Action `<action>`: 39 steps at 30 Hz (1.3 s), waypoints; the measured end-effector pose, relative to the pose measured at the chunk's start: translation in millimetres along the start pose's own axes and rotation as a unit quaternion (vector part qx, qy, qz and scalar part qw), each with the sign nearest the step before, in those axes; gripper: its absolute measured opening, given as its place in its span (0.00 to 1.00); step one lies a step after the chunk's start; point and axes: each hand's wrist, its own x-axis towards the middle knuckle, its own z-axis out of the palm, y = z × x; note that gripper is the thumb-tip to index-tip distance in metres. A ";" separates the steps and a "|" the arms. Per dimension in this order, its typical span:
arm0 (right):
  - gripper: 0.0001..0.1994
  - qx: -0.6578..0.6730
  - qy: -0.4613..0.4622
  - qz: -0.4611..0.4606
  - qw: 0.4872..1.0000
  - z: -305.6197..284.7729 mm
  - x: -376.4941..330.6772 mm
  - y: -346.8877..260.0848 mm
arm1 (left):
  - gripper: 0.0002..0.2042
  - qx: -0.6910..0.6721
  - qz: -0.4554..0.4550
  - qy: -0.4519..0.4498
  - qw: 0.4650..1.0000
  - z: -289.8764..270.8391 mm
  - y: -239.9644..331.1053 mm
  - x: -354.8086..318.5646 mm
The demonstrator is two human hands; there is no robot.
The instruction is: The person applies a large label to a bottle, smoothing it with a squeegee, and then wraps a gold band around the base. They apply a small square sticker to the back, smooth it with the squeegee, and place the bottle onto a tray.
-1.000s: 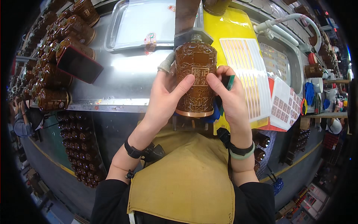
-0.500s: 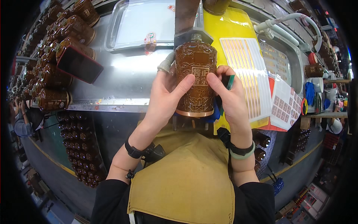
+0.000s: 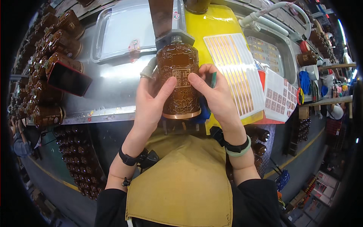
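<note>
A brown bottle [image 3: 177,101] with a raised pattern and a copper-coloured base band lies with its base toward me. Its neck sits at a grey notched holder [image 3: 162,40]. My left hand [image 3: 149,102] grips its left side, thumb on the edge of a square gold-lined label [image 3: 181,77]; its fingers, at least one in a pale finger cover, are partly hidden. My right hand [image 3: 218,99] closes on the other side, its thumb on the label's right edge. A small green flat piece [image 3: 213,80] shows at the right fingers; how it is held is unclear.
A metal tray [image 3: 99,41] stands at the far left, with a dark phone [image 3: 70,78] and several brown bottles [image 3: 47,115] beyond it. On the right, a sheet of gold strips [image 3: 236,72] lies on yellow plastic [image 3: 196,28], near a label sheet [image 3: 280,98] and a white pipe [image 3: 264,13].
The whole scene has shifted left and turned slightly in the picture, as my head view moved. Both hands keep the same hold on the bottle, thumbs still at the label.
</note>
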 end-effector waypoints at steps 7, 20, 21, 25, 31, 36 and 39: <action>0.12 -0.045 -0.022 -0.093 0.994 -32.1 4.9 -20.7 | 0.37 0.008 0.005 -0.001 1.000 8.6 1.7 -5.6; 0.17 -0.428 -0.097 -0.434 0.786 -9.9 23.3 -76.3 | 0.39 0.083 0.051 0.009 0.995 16.6 -1.8 -6.9; 0.18 -0.453 -0.072 -0.464 0.758 -7.6 25.1 -81.8 | 0.40 0.079 0.041 0.005 0.996 17.0 0.0 -7.0; 0.17 -0.477 -0.073 -0.560 0.673 -3.8 27.4 -82.2 | 0.43 -0.027 0.005 -0.018 0.999 3.7 -1.2 -11.3; 0.13 -0.479 -0.251 -0.580 0.609 -0.6 -9.5 -65.3 | 0.35 0.070 0.045 0.093 0.992 -30.2 2.9 -17.7; 0.12 -0.493 -0.109 -0.512 0.695 10.1 40.3 -66.5 | 0.35 0.042 0.049 0.086 0.994 -26.0 -0.9 -15.4; 0.11 -0.524 -0.060 -0.637 0.563 -5.5 65.9 -85.5 | 0.35 0.038 0.033 0.093 0.994 -23.1 2.9 -17.6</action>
